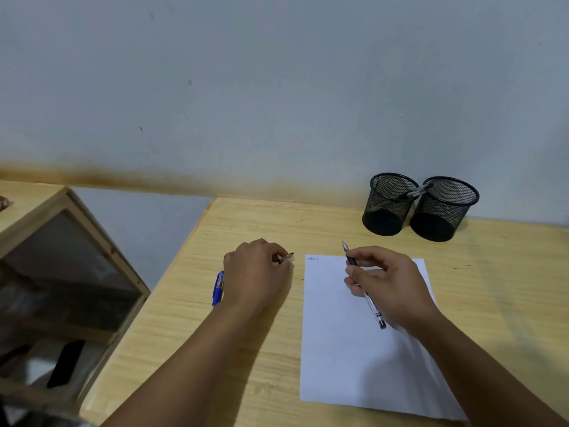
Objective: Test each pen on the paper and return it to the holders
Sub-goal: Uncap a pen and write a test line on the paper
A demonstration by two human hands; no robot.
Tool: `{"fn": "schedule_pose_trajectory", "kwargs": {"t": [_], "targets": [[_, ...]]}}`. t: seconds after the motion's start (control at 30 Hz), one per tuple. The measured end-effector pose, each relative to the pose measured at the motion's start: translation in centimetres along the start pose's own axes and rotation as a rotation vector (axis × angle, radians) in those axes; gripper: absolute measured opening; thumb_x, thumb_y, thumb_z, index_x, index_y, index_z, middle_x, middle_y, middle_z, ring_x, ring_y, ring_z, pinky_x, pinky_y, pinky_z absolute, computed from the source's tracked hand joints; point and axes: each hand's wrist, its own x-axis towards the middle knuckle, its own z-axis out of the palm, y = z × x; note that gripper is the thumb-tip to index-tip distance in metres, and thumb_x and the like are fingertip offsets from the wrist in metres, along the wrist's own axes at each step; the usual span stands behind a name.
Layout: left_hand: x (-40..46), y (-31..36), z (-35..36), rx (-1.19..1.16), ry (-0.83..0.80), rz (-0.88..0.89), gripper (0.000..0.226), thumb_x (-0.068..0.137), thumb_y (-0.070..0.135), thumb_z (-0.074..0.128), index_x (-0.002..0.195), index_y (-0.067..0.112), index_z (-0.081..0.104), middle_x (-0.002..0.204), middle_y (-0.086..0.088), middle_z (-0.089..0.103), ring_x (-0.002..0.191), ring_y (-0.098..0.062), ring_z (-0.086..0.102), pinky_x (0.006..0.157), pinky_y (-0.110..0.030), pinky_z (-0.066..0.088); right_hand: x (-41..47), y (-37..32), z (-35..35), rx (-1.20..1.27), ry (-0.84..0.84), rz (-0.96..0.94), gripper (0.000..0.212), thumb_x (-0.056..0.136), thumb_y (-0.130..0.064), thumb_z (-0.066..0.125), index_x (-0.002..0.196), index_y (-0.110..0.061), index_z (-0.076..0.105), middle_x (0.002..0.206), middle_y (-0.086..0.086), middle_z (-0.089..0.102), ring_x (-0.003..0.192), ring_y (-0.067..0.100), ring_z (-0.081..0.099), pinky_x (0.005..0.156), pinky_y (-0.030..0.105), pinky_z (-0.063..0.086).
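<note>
A white sheet of paper (345, 349) lies on the wooden desk with a small scribble at its top left corner. My right hand (391, 285) holds a clear black-ink pen (369, 300) over the sheet, tip pointing away toward the wall. My left hand (255, 275) rests on the desk left of the paper and pinches a small clear pen cap (286, 258). A blue pen (218, 288) lies on the desk beside my left hand. Two black mesh holders (388, 204) (443, 209) stand at the back; one pen (417, 192) leans across their rims.
The wooden desk (246, 349) ends at its left edge near a wooden shelf unit (61, 272) with dark items inside. A grey wall rises right behind the holders.
</note>
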Motion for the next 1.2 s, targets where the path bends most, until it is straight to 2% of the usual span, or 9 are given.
{"fn": "schedule_pose_trajectory", "kwargs": {"t": [0.13, 0.27, 0.43, 0.53, 0.63, 0.8, 0.9, 1.03, 1.2], "targets": [[-0.4, 0.3, 0.1, 0.008, -0.02, -0.028, 0.027, 0.08, 0.055, 0.067, 0.102, 0.038, 0.07, 0.091, 0.017, 0.067, 0.09, -0.009, 0.058, 0.086, -0.036, 0.037, 0.0, 0.5, 0.4, 0.064, 0.01, 0.038, 0.015, 0.091, -0.008, 0.068, 0.099, -0.018, 0.077, 0.094, 0.008, 0.077, 0.083, 0.019, 0.077, 0.085, 0.039, 0.06], [-1.4, 0.7, 0.0, -0.022, 0.017, 0.013, 0.036, 0.084, 0.055, 0.064, 0.114, 0.035, 0.065, 0.102, 0.015, 0.066, 0.1, -0.013, 0.057, 0.09, -0.038, 0.041, -0.1, 0.7, 0.5, 0.168, -0.079, 0.051, 0.034, 0.095, 0.005, 0.055, 0.103, -0.022, 0.077, 0.098, 0.006, 0.079, 0.099, 0.021, 0.074, 0.094, 0.039, 0.054], [-4.6, 1.3, 1.1, -0.08, -0.012, 0.166, 0.031, 0.089, 0.048, 0.056, 0.115, 0.033, 0.065, 0.11, 0.016, 0.063, 0.102, -0.012, 0.051, 0.085, -0.03, 0.044, -0.3, 1.1, 0.3, 0.298, -0.195, 0.045, 0.049, 0.088, 0.018, 0.056, 0.117, -0.019, 0.07, 0.112, 0.006, 0.076, 0.114, 0.019, 0.068, 0.093, 0.034, 0.052], [-5.8, 1.3, 1.7, -0.078, -0.076, 0.222, 0.036, 0.09, 0.048, 0.057, 0.12, 0.031, 0.063, 0.112, 0.015, 0.06, 0.104, -0.012, 0.049, 0.086, -0.03, 0.044, -0.3, 1.1, 0.6, 0.345, -0.111, 0.01, 0.049, 0.082, 0.018, 0.065, 0.116, -0.017, 0.069, 0.108, 0.008, 0.076, 0.107, 0.017, 0.071, 0.08, 0.026, 0.058], [-6.3, 1.3, 1.8, -0.071, -0.094, 0.239, 0.036, 0.089, 0.045, 0.058, 0.121, 0.031, 0.063, 0.112, 0.014, 0.059, 0.103, -0.012, 0.047, 0.088, -0.035, 0.045, -0.1, 0.8, 1.1, 0.319, -0.004, -0.051, 0.046, 0.078, 0.014, 0.071, 0.111, -0.018, 0.071, 0.103, 0.005, 0.077, 0.1, 0.015, 0.073, 0.081, 0.027, 0.059], [-6.7, 1.3, 1.8, 0.005, -0.135, 0.257, 0.032, 0.092, 0.05, 0.049, 0.12, 0.039, 0.058, 0.133, 0.017, 0.052, 0.115, -0.012, 0.038, 0.091, -0.032, 0.038, 0.5, -0.1, 1.7, 0.157, 0.174, -0.16, 0.013, 0.094, -0.01, 0.064, 0.102, -0.017, 0.07, 0.088, -0.004, 0.077, 0.079, 0.004, 0.072, 0.073, 0.015, 0.055], [-6.8, 1.5, 1.7, 0.068, -0.16, 0.281, 0.029, 0.094, 0.05, 0.041, 0.115, 0.039, 0.057, 0.138, 0.019, 0.051, 0.114, -0.015, 0.036, 0.086, -0.032, 0.036, 1.0, -0.1, 2.5, 0.119, 0.194, -0.148, 0.011, 0.097, -0.014, 0.058, 0.096, -0.02, 0.068, 0.081, -0.005, 0.074, 0.073, 0.005, 0.07, 0.074, 0.021, 0.058], [-6.8, 1.5, 1.8, 0.098, -0.167, 0.285, 0.029, 0.094, 0.051, 0.038, 0.115, 0.04, 0.055, 0.138, 0.02, 0.051, 0.112, -0.015, 0.035, 0.081, -0.032, 0.034, 1.9, 0.8, 3.6, 0.047, 0.166, -0.074, 0.015, 0.094, -0.008, 0.061, 0.093, -0.022, 0.069, 0.082, -0.002, 0.076, 0.078, 0.009, 0.073, 0.082, 0.03, 0.058], [-6.6, 1.3, 2.0, 0.099, -0.166, 0.278, 0.036, 0.092, 0.054, 0.037, 0.122, 0.042, 0.054, 0.139, 0.02, 0.05, 0.114, -0.015, 0.037, 0.084, -0.033, 0.037, 2.9, 1.0, 4.1, -0.066, 0.159, -0.09, 0.013, 0.088, -0.01, 0.07, 0.088, -0.023, 0.069, 0.083, -0.004, 0.077, 0.078, 0.005, 0.073, 0.077, 0.022, 0.054]]}}
